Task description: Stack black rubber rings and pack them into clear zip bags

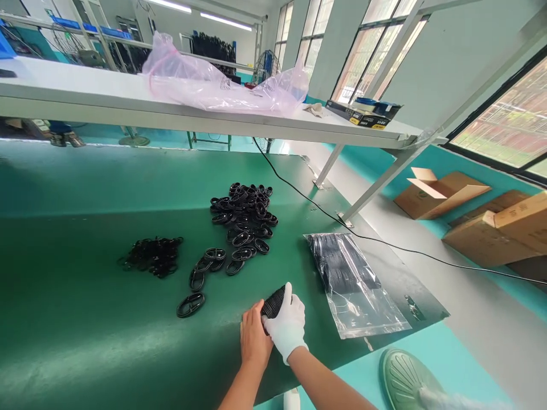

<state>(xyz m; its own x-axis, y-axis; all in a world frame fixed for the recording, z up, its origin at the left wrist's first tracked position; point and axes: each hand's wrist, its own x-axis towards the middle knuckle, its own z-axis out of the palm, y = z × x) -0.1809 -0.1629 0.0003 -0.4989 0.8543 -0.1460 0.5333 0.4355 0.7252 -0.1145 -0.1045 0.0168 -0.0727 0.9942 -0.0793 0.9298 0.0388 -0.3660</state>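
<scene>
Near the front edge of the green tabletop, a stack of black ribbed parts (273, 303) sits between my two hands. My bare left hand (254, 336) is closed along its left side. From the right, my white-gloved right hand (288, 324) grips the same stack, with the thumb over its top. Beyond the hands lie loose black oval rings (191, 305) with inner crosspieces, leading up to a larger heap of black oval rings (245, 210). A smaller pile of thin black pieces (156, 256) rests to the left. Right of my hands is a clear plastic bag (354, 285) holding stacked black parts.
A white raised shelf (106, 97) spans the table's back, carrying a pink plastic bag (222, 82) and a black box (359, 114). A black cable (307, 199) runs down across the right side. Cardboard boxes (440, 193) and a green stool (405, 376) stand on the floor.
</scene>
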